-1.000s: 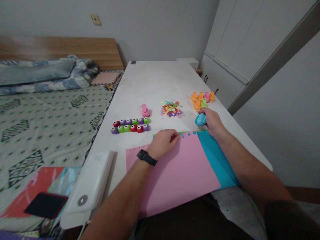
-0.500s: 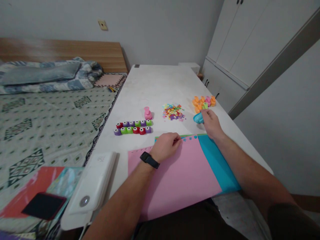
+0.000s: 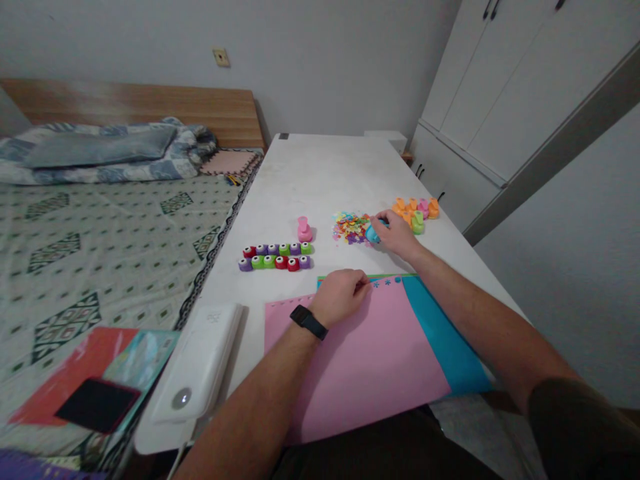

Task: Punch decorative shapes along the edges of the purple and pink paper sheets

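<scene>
My right hand (image 3: 397, 235) grips a light blue craft punch (image 3: 373, 234), holding it at the right edge of a heap of multicoloured paper cutouts (image 3: 350, 228). My left hand (image 3: 340, 297) rests with curled fingers on the top edge of a pink paper sheet (image 3: 370, 360), near a row of small punched shapes. A teal sheet (image 3: 447, 340) lies under the pink one, with a green strip along the far edge. A pink craft punch (image 3: 304, 230) stands upright left of the heap. Two rows of small multicoloured punches (image 3: 275, 257) lie beside it, and orange and green punches (image 3: 415, 210) are clustered behind my right hand.
The white table (image 3: 325, 173) runs far ahead, with its left edge beside a patterned bed (image 3: 115, 227). A white power bank (image 3: 197, 363) lies near my left forearm. A black tablet (image 3: 97, 405) rests on a red book on the bed. White cabinets stand at the right.
My right hand has moved left and forward, carrying the blue punch from near the orange punches to the edge of the cutouts. My left hand stays on the sheet. The view has shifted slightly.
</scene>
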A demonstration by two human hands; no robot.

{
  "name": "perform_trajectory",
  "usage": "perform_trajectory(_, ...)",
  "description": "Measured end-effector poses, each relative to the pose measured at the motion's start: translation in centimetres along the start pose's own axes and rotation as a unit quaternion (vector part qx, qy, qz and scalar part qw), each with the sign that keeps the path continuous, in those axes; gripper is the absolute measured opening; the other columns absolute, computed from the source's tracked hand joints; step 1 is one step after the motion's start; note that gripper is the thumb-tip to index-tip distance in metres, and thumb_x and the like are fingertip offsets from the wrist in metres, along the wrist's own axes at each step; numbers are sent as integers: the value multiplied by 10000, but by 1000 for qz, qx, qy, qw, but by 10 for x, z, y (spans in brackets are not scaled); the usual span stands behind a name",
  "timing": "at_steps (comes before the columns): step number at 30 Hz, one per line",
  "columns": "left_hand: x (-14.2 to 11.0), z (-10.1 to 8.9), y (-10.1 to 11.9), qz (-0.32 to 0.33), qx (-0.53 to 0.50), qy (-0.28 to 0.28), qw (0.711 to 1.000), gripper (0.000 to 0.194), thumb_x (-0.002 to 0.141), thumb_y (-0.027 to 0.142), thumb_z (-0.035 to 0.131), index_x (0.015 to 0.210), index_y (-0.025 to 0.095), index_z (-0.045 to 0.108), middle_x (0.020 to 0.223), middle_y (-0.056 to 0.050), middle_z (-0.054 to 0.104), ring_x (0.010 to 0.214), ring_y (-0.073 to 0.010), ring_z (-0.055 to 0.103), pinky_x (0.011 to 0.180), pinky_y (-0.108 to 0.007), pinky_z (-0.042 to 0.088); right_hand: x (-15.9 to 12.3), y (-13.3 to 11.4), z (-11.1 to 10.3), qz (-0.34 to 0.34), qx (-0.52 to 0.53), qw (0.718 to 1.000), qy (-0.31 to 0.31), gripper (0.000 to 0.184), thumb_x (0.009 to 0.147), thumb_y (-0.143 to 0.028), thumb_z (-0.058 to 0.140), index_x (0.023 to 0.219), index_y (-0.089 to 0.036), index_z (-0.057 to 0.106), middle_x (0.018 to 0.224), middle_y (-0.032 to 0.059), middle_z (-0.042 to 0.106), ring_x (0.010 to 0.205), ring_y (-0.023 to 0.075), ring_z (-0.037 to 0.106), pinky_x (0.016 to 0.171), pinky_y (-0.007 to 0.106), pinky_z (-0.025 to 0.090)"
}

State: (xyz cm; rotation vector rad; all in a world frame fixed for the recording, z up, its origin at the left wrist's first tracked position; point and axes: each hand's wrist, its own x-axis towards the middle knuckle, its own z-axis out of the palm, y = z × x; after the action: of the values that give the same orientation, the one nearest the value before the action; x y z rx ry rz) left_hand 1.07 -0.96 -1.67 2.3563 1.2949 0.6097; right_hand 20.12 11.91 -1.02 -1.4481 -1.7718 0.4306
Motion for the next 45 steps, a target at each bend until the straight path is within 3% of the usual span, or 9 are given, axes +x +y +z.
perform_trajectory(4, 0, 1, -1, -1, 4, -2, 1000, 205, 960, 333, 547, 931, 205, 704, 896, -34, 742, 808, -177, 651, 711, -281, 435, 1, 5, 0, 94, 129, 987, 11, 377, 878, -578, 589, 865, -203, 623, 739, 17, 651, 638, 157, 603, 583, 267, 495)
perform_trajectory(8, 0, 2, -1, -8, 8, -7, 1000, 210, 959, 338, 545, 938, 204, 705, 892, -42, 739, 823, -182, 654, 728, -281, 444, 3, 6, -3, 225, 252, 941, 5, 362, 892, -535, 560, 820, -184, 615, 650, 32, 643, 503, 151, 586, 395, 243, 440)
perform_trajectory(13, 0, 2, -1, -10, 11, -9, 1000, 219, 961, 342, 536, 942, 206, 706, 897, -43, 739, 827, -185, 657, 726, -286, 447, 3, 7, -6, 295, 285, 912, -16, 392, 940, -537, 445, 820, -191, 586, 559, 24, 594, 398, 154, 536, 277, 227, 297)
perform_trajectory(16, 0, 2, -1, -8, 11, -7, 1000, 221, 961, 343, 536, 937, 204, 706, 893, -45, 738, 824, -187, 656, 730, -290, 450, 2, 6, -7, 319, 295, 900, -40, 354, 929, -540, 492, 820, -209, 556, 492, -24, 508, 340, 123, 440, 266, 205, 233)
perform_trajectory(23, 0, -2, 2, -18, 10, -17, 1000, 234, 964, 347, 532, 932, 195, 707, 909, -62, 741, 827, -189, 657, 738, -285, 462, -2, -1, -9, 269, 368, 881, -125, 384, 811, -541, 746, 778, -204, 566, 601, 4, 592, 444, 108, 498, 312, 199, 357)
perform_trajectory(29, 0, -2, 3, -11, 9, -14, 1000, 234, 967, 346, 530, 934, 195, 705, 904, -56, 740, 826, -188, 657, 743, -284, 464, -5, -4, -11, 217, 394, 869, -207, 386, 773, -511, 811, 798, -173, 625, 666, 28, 659, 542, 101, 565, 461, 188, 493)
perform_trajectory(39, -1, -1, 1, -8, 12, -9, 1000, 224, 969, 342, 527, 937, 198, 696, 922, -54, 740, 832, -187, 654, 746, -287, 459, -10, -2, -13, 180, 442, 849, -228, 323, 792, -315, 822, 1032, -158, 674, 835, 31, 704, 710, 120, 654, 652, 216, 572)
perform_trajectory(45, -1, -2, 3, -7, 12, -12, 1000, 223, 968, 329, 520, 929, 198, 697, 921, -57, 741, 833, -189, 656, 747, -291, 463, -10, 1, -13, 170, 438, 851, -235, 329, 797, -273, 813, 1067, -159, 663, 896, 54, 734, 753, 129, 678, 716, 235, 587)
